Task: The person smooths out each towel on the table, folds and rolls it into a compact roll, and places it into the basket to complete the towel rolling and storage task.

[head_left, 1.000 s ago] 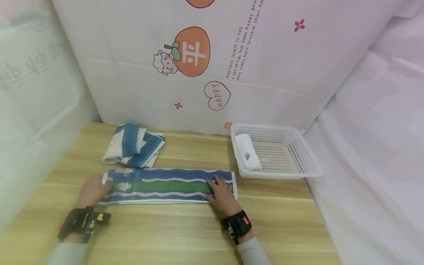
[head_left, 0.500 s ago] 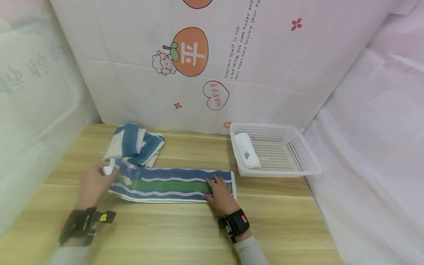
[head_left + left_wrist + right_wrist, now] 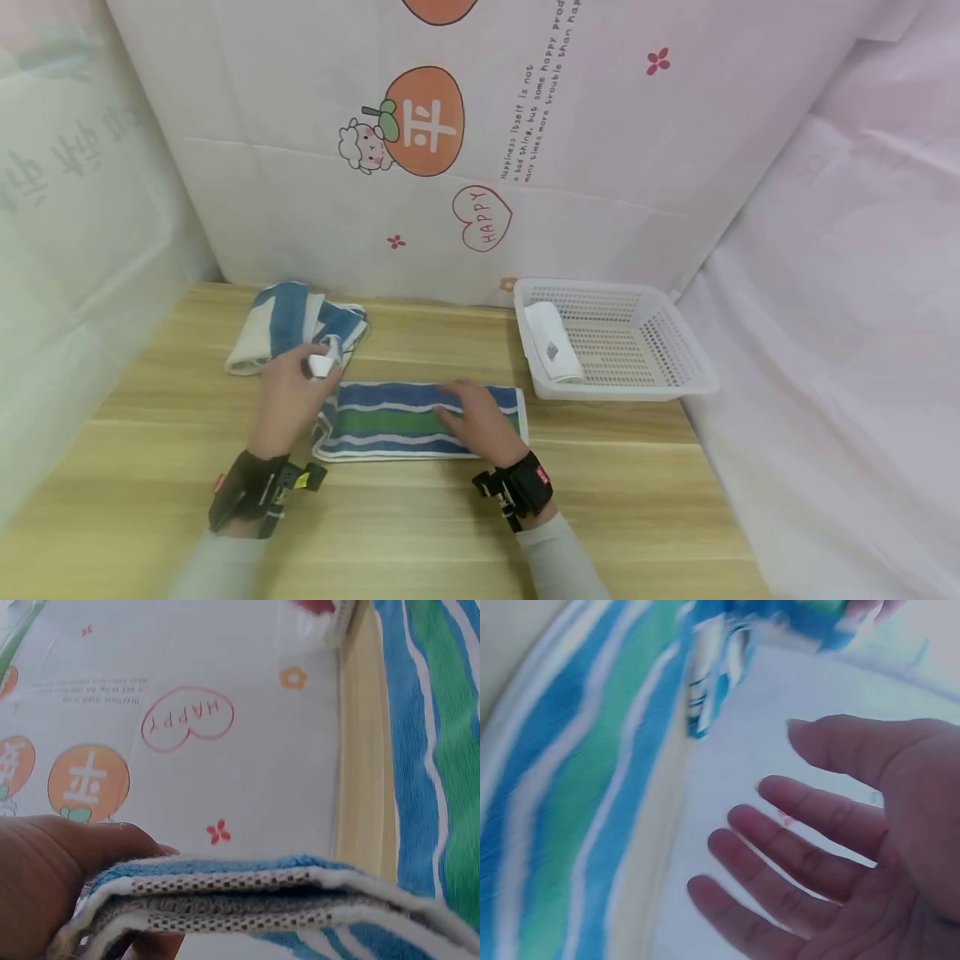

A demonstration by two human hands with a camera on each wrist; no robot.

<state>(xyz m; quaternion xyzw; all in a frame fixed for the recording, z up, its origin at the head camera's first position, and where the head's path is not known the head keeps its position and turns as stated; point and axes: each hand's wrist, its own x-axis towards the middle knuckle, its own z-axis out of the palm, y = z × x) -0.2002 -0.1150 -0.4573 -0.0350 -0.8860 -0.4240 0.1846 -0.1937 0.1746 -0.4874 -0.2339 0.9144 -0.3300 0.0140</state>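
Note:
A folded towel [image 3: 397, 422] with blue, green and white wavy stripes lies across the table. My left hand [image 3: 291, 392] pinches its left end and holds it raised above the rest. In the left wrist view the layered towel edge [image 3: 240, 892] sits between thumb and fingers. Over the towel's right part is my right hand [image 3: 483, 423]; in the right wrist view its fingers [image 3: 795, 855] are spread, loosely bent and holding nothing. A second towel [image 3: 281, 325], blue and cream, lies crumpled behind the left hand, which partly hides it.
A white plastic basket [image 3: 693, 354] stands at the back right, with a rolled white towel [image 3: 553, 342] along its left side. Printed white cloth [image 3: 300, 225] walls the back and both sides of the wooden table [image 3: 405, 533].
My left hand has lifted the striped towel's left end and carried it rightward, folding it back over. The right hand has come off the towel and shifted slightly left.

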